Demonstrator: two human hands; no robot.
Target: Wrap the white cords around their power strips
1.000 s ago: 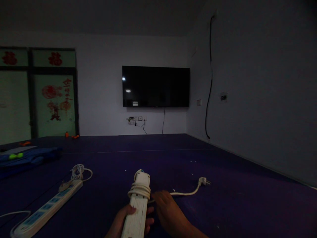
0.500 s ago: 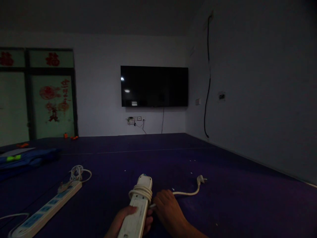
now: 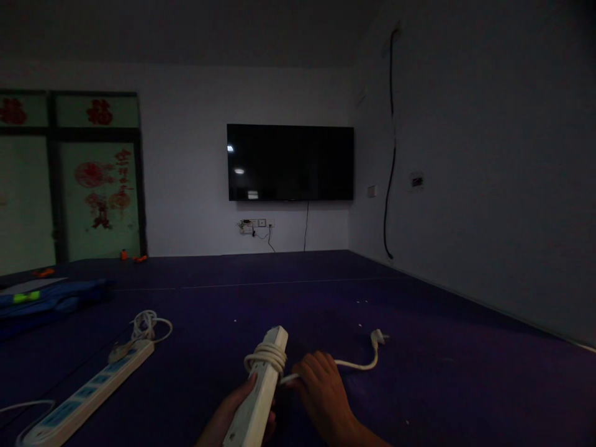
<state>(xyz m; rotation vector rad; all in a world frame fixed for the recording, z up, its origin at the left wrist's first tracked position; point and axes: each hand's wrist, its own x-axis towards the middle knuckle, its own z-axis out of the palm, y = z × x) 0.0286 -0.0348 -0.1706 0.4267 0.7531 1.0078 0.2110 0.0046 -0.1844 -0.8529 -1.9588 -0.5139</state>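
Note:
My left hand (image 3: 236,406) is wrapped round a white power strip (image 3: 261,397), which points away from me and is rolled a little onto its side. Several turns of its white cord (image 3: 266,357) are wound about the strip near the far end. To the right, my right hand (image 3: 321,385) is closed on the loose part of that cord, just beside the strip. Beyond my fingers the cord runs out to a plug (image 3: 379,338) lying on the purple surface. The lower end of the strip is cut off by the frame edge.
A second power strip (image 3: 93,397) with blue sockets lies at the left, its cord bunched at its far end. Blue cloth (image 3: 69,298) lies behind it. Small orange things (image 3: 139,259) are near the door. A television (image 3: 291,162) hangs on the far wall.
The strip in my left hand has rolled, so its side edge now shows more. My right hand has shifted slightly right with the cord, and more cord shows between it and the strip.

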